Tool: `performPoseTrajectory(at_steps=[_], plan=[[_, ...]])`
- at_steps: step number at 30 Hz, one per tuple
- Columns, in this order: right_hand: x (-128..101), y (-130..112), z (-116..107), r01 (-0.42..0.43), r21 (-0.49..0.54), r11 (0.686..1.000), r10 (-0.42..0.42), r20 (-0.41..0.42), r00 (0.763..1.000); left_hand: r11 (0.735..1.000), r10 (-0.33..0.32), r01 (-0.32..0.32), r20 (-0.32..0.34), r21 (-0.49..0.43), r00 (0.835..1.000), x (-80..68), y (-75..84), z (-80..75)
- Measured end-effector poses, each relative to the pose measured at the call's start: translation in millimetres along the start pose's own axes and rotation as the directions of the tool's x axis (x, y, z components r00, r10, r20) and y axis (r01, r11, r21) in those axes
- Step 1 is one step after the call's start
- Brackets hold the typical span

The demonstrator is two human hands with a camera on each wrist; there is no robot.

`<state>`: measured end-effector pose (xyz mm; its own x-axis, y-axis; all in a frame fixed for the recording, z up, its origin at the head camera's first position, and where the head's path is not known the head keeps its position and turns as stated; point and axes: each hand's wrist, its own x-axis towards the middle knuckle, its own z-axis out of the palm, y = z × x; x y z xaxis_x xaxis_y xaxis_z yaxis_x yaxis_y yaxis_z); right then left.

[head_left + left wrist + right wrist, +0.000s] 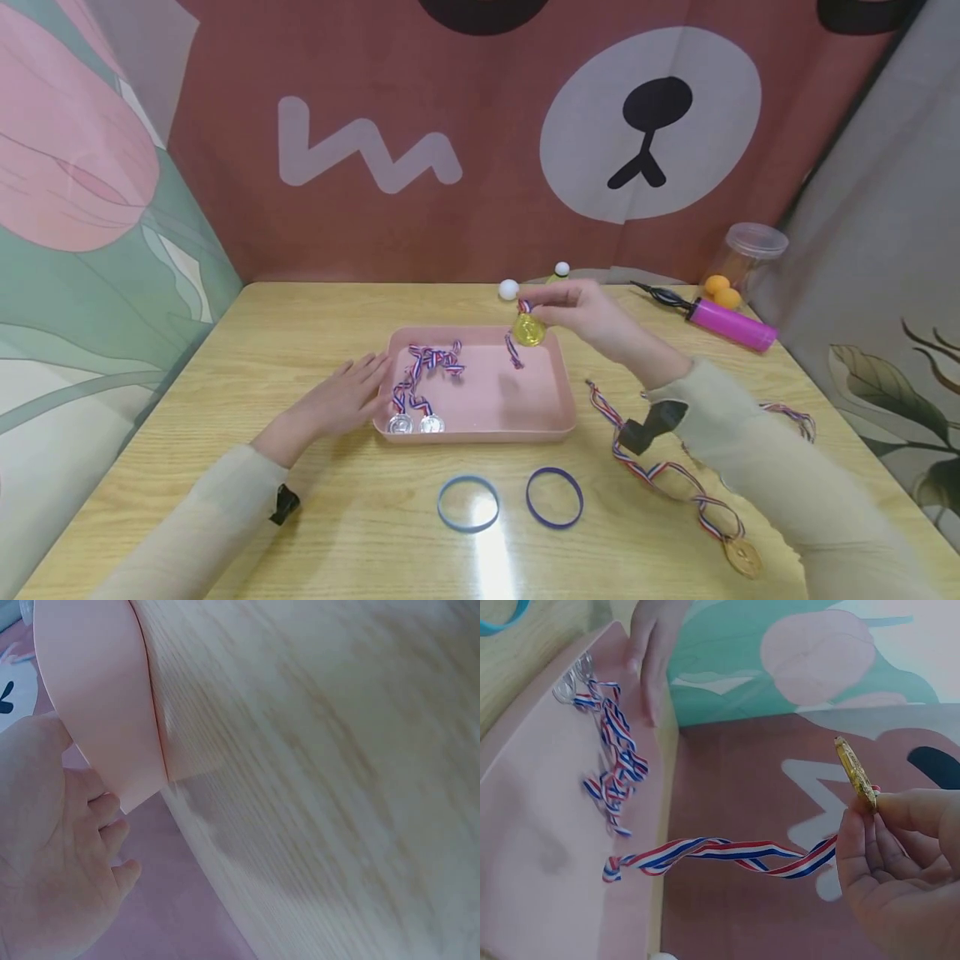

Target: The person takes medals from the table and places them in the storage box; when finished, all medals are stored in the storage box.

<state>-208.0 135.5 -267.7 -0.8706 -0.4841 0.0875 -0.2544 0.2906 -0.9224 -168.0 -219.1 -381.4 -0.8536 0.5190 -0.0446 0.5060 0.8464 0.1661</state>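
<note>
My right hand [588, 315] pinches a gold medal [529, 330] near its top, above the back right of a pink tray [480, 437]. From the fingers, its red, white and blue ribbon [735, 853] dangles into the tray, ending in a knot. Two silver medals [431, 423] lie at the tray's front left, their ribbons [435, 358] bunched behind them. Against the tray's left wall rests my left hand [341, 402], fingers extended. In the left wrist view, the left hand's fingers [112, 832] touch the tray's outer side [105, 690].
A light blue wristband [468, 528] and a dark blue wristband [555, 525] lie before the tray. Under the right forearm stretch ribbons with a bronze-coloured medal [742, 557]. Behind are a white ball [508, 289], a pink pump [731, 325] and a clear jar [753, 242] beside orange balls [726, 298].
</note>
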Motion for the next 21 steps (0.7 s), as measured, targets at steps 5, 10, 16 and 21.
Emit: performPoseTrajectory(at_steps=[5, 10, 16, 21], plan=[[20, 4, 24, -0.023, 0.011, 1.0, 0.022, 0.009, 1.0, 1.0, 0.001, -0.001, 0.001, -0.001, 1.0, -0.5, -0.3, 0.0], [38, 9, 42, -0.031, -0.022, 0.999, 0.031, -0.008, 0.999, 1.0, 0.004, -0.004, -0.006, 0.014, 1.0, -0.8, -0.9, 0.3], [55, 19, 58, -0.029, -0.034, 0.999, 0.029, 0.006, 1.0, 1.0, 0.01, -0.009, -0.015, 0.016, 1.0, -1.4, -0.1, -0.3], [60, 37, 73, -0.061, -0.091, 0.994, 0.068, 0.077, 0.995, 1.0, 0.01, -0.01, -0.013, 0.013, 1.0, -1.1, -0.6, 0.8]])
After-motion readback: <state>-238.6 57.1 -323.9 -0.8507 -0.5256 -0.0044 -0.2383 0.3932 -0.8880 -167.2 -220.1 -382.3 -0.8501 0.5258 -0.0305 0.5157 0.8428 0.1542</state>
